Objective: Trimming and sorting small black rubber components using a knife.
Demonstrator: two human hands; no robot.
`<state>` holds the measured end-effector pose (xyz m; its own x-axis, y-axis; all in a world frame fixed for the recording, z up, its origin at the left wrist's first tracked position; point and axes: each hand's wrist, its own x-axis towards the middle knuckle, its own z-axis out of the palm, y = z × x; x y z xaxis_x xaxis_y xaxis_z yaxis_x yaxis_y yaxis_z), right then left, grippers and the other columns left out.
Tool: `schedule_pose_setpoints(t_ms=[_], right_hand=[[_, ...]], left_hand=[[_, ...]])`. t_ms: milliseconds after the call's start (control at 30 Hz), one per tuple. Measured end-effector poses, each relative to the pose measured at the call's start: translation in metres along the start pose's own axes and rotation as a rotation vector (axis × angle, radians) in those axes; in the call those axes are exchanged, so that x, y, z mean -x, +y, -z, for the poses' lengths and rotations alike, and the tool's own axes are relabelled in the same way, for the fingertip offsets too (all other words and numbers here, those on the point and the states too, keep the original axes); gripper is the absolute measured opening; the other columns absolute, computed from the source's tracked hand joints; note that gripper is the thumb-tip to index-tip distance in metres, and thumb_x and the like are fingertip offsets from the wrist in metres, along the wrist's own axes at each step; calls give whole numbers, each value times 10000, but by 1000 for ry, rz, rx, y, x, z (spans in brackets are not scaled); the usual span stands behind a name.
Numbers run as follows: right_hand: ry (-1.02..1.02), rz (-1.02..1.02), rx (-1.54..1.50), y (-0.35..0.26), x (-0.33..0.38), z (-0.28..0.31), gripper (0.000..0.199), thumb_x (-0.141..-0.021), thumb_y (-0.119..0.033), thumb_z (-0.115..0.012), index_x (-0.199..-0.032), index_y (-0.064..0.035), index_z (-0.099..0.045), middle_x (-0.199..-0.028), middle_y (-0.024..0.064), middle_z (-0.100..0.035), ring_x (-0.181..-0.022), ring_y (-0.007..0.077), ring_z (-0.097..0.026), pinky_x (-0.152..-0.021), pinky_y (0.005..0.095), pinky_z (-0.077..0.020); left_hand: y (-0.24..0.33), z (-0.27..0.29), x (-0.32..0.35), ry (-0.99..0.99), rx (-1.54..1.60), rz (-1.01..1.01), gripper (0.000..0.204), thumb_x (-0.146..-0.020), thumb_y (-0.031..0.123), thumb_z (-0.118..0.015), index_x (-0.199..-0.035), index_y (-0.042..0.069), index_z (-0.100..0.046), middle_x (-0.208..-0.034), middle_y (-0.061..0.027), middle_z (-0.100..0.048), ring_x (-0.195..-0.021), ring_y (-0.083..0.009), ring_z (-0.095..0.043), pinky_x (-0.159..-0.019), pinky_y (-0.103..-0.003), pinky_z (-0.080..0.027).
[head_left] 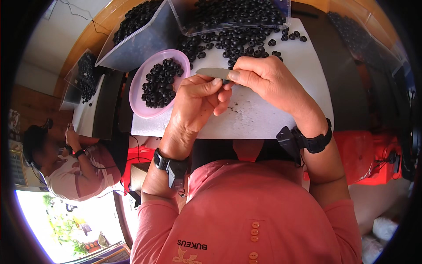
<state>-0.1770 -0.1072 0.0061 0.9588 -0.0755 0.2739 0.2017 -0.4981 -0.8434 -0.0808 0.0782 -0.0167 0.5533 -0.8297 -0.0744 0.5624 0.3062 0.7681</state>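
Over the white work surface [272,116] my two hands meet. My right hand [274,81] is closed around a small knife, its fingers hiding the handle; the flat grey blade [210,72] points left across my left fingertips. My left hand [193,99], palm turned up, pinches a small round black part [226,82] between thumb and fingers, just under the blade. Most of that part is covered by fingers. Beside my left hand stands a pink oval bowl [137,105] with several black round parts [159,86] in it, some showing a hole.
Beyond my hands, loose black parts [237,44] spill from a tipped clear bin [233,30]. Another translucent bin [140,42] full of them stands at the far left. A co-worker [83,163] sits at another table on the left. Red crates [365,158] are at the right.
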Motion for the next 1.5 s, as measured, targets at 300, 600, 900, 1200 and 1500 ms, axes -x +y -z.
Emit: schedule_pose_setpoints(t_ms=[300, 600, 900, 1200, 1500], right_hand=[[321, -58, -371, 1, 0, 16, 319, -985, -285, -612, -808, -28, -676, -546, -59, -432, -489, 15, -405, -430, 209, -301], [447, 7, -428, -1, -1, 14, 307, -980, -274, -623, -808, -26, -674, -553, -51, -455, -476, 23, -404, -429, 199, -303], [446, -22, -470, 0, -2, 15, 292, -966, -260, -644, -817, -11, -677, -588, -56, -474, -509, 13, -397, -436, 203, -292], [400, -4, -386, 1, -1, 13, 302, -963, -257, -641, -824, 8, -679, -582, -49, -475, -518, 16, -384, -453, 214, -283], [355, -63, -157, 8, -4, 9, 324, -954, -298, -632, -798, -17, -672, -547, -14, -457, -506, 56, -387, -468, 259, -310]], left_hand=[[44, 11, 15, 420, -625, -360, 183, -888, 40, -662, -1035, -64, -697, -802, -82, -649, -598, -111, -567, -487, -246, -439], [33, 13, 6, 272, -1508, -674, 172, -754, -38, -729, -921, 0, -702, -882, -74, -618, -735, -155, -605, -651, -288, -487], [-9, -8, -29, 37, -1825, -688, 229, -739, 34, -752, -951, 20, -670, -871, -114, -588, -860, -312, -594, -728, -402, -493], [8, 10, -8, -13, -1783, -644, 223, -721, -82, -653, -901, 48, -661, -869, -104, -599, -859, -302, -609, -711, -398, -521], [-10, -7, -2, 198, -1804, -599, 252, -740, 127, -794, -916, 26, -644, -879, -108, -617, -826, -301, -614, -686, -401, -506]])
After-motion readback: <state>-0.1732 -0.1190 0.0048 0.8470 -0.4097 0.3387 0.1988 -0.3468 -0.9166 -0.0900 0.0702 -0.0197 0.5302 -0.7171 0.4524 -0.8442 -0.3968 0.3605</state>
